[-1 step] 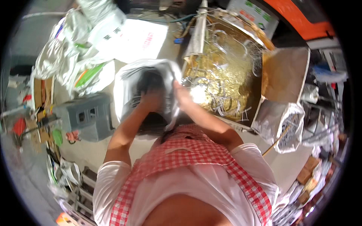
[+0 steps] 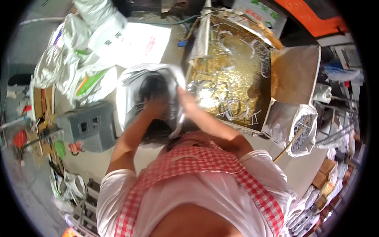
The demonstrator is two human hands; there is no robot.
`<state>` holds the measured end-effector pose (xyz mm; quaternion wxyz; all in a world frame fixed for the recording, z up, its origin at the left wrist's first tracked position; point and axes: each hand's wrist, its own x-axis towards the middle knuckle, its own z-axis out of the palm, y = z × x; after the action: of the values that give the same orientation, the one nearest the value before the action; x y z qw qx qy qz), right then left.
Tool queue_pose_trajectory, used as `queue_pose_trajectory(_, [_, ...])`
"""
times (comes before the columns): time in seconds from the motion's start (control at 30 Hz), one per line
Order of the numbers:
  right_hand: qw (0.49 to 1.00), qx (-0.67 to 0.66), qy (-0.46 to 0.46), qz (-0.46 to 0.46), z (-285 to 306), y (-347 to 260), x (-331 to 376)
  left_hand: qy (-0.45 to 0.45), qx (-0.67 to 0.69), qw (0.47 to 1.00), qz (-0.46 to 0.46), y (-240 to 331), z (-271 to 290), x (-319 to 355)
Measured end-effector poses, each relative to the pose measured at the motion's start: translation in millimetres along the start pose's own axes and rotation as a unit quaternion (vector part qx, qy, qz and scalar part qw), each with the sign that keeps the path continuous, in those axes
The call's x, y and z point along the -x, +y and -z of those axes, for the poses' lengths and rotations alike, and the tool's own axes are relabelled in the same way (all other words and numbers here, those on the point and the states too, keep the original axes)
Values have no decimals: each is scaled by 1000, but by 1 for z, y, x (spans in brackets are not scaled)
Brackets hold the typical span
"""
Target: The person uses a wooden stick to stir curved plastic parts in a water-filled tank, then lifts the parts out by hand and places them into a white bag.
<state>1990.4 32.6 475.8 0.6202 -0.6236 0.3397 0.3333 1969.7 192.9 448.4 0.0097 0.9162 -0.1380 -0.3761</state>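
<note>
In front of me stands a white sack (image 2: pixel 125 93), its mouth spread wide. A dark rounded thing (image 2: pixel 154 83) shows inside it; what kind it is I cannot make out. My left hand (image 2: pixel 156 106) reaches into the sack against this dark thing, its fingers blurred and partly hidden. My right hand (image 2: pixel 187 103) grips the sack's right rim, with the thumb side up.
To the right, a large open box (image 2: pixel 267 118) holds shiny gold-lined contents with loose pale strips. A grey plastic step stool (image 2: pixel 103 118) stands left of the sack. White sacks (image 2: pixel 75 35) lie at the far left; another sack (image 2: pixel 312 134), with a stick in it, leans right.
The whole view has shifted slightly to the left. Both hands keep nearly the same place at the sack, with the left one still blurred inside it.
</note>
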Motion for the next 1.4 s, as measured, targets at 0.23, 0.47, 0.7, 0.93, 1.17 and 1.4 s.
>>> queue_pose_trajectory(0.23, [981,24,-23,193,52,-4,50,121,53,990,-51,7,-14,-14])
queue_pose_trajectory(0.47, [912,409,-15,35,193,154,45,208,66,973,-72,2,-44,-21])
queue_pose_trajectory(0.7, [833,519,-187,-39,262,366,29,122,114,961,-219,125,8,78])
queue_pose_trajectory(0.93, [727,643,-228,83,313,451,-8,-109,19,993,42,163,-197,51])
queue_pose_trajectory(1.17, [842,510,-179,1,354,418,42,-264,262,928,14,188,-239,70])
queue_pose_trajectory(1.4, [922,173,-341,56,349,474,83,-224,181,957,-40,247,-112,112])
